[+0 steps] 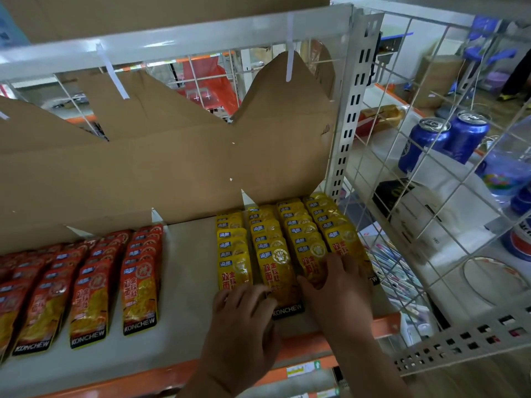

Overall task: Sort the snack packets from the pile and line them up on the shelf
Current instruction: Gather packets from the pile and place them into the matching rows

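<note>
View from the head camera, looking down on a white shelf (189,268) with an orange front edge. We see the yellow snack packets (267,242) laid in 4 overlapping columns in the right rear corner of the shelf, running from the back towards the front edge. The red snack packets (92,282) lie in similar columns along the left half, and a bare strip of shelf separates the 2 colours. The left hand (244,308) rests knuckles-up on the front packets of the 2 left yellow columns, its fingers bent. We cannot tell whether it pinches a packet or only touches it. The right hand (342,285) lies just beside it on the front packets of the 2 right yellow columns, fingers extended and pressing flat, thumb pointing towards the left hand. Torn cardboard (172,162) stands along the back edge of the shelf. A white wire mesh panel (431,196) closes the right side, and through it we see 2 blue cans (448,139) standing side by side.
</note>
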The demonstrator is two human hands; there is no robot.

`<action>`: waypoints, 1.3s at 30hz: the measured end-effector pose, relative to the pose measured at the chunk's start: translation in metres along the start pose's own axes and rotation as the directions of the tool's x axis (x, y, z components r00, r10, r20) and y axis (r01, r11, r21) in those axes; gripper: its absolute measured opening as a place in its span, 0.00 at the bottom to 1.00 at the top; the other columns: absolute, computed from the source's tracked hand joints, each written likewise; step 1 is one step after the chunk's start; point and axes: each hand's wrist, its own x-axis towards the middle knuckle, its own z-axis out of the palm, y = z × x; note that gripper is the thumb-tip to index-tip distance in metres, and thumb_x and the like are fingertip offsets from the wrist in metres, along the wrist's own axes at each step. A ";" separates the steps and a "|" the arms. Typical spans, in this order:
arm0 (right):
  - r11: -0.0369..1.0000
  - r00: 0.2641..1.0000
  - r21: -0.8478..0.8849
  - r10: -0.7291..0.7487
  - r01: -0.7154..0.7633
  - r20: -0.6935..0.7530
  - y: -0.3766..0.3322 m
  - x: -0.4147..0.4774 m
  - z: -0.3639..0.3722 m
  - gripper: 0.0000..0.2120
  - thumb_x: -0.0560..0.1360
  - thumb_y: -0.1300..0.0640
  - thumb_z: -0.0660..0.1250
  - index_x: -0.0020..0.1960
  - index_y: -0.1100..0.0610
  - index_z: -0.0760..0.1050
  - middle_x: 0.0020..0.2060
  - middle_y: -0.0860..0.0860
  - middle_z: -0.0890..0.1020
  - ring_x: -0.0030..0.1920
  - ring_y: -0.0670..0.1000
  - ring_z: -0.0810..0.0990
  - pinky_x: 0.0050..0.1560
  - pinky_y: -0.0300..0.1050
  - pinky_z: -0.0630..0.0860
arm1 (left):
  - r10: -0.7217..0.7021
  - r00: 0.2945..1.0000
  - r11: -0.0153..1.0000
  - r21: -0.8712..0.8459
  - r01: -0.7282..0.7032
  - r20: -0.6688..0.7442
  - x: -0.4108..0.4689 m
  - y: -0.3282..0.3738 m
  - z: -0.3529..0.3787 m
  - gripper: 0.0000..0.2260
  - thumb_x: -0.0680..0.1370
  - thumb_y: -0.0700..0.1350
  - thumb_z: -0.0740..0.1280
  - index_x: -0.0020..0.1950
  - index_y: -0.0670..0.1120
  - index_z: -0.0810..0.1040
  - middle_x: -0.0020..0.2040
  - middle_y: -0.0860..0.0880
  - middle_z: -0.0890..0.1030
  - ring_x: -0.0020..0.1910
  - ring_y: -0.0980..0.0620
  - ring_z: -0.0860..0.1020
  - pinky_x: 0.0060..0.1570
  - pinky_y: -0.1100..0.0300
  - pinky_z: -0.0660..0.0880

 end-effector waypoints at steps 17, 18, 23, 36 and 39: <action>0.998 0.994 0.052 -0.039 0.044 -0.100 0.004 -0.002 0.004 0.24 0.66 0.42 0.78 0.52 0.55 0.76 0.47 0.54 0.77 0.49 0.63 0.76 0.49 0.59 0.76 | -0.026 1.000 1.000 0.004 0.026 -0.004 0.000 0.002 -0.001 0.14 0.70 0.50 0.72 0.54 0.50 0.82 0.59 0.50 0.78 0.60 0.46 0.77 0.57 0.45 0.71; 0.996 0.992 0.058 -0.056 0.063 -0.111 0.004 -0.003 0.004 0.23 0.66 0.43 0.78 0.52 0.55 0.76 0.47 0.54 0.77 0.49 0.63 0.76 0.49 0.58 0.76 | -0.025 1.000 1.000 0.004 0.025 -0.003 0.000 0.002 -0.001 0.14 0.69 0.50 0.72 0.54 0.50 0.81 0.59 0.50 0.78 0.60 0.46 0.77 0.57 0.46 0.71; 0.987 0.982 0.073 -0.132 0.143 -0.135 0.004 -0.005 0.000 0.20 0.67 0.50 0.80 0.53 0.57 0.79 0.48 0.55 0.79 0.50 0.63 0.77 0.50 0.57 0.77 | -0.039 0.999 0.999 -0.017 0.039 0.011 -0.001 0.002 -0.001 0.16 0.69 0.51 0.71 0.55 0.51 0.81 0.59 0.51 0.78 0.60 0.46 0.76 0.57 0.45 0.71; 0.933 0.949 0.174 -0.307 0.316 -0.079 -0.121 -0.052 -0.005 0.15 0.70 0.51 0.75 0.54 0.57 0.81 0.50 0.54 0.81 0.50 0.61 0.78 0.52 0.52 0.72 | -0.394 0.907 0.917 0.009 0.400 -0.145 -0.064 -0.079 -0.103 0.27 0.73 0.61 0.65 0.68 0.49 0.78 0.66 0.50 0.78 0.66 0.44 0.73 0.66 0.42 0.71; 0.893 0.923 0.238 -0.383 0.382 -0.047 -0.187 -0.084 -0.001 0.19 0.71 0.44 0.65 0.55 0.55 0.80 0.51 0.52 0.81 0.53 0.57 0.76 0.54 0.49 0.68 | -0.468 0.854 0.877 0.001 0.480 -0.227 -0.109 -0.128 -0.152 0.25 0.74 0.60 0.66 0.68 0.50 0.79 0.66 0.49 0.78 0.67 0.43 0.74 0.65 0.42 0.70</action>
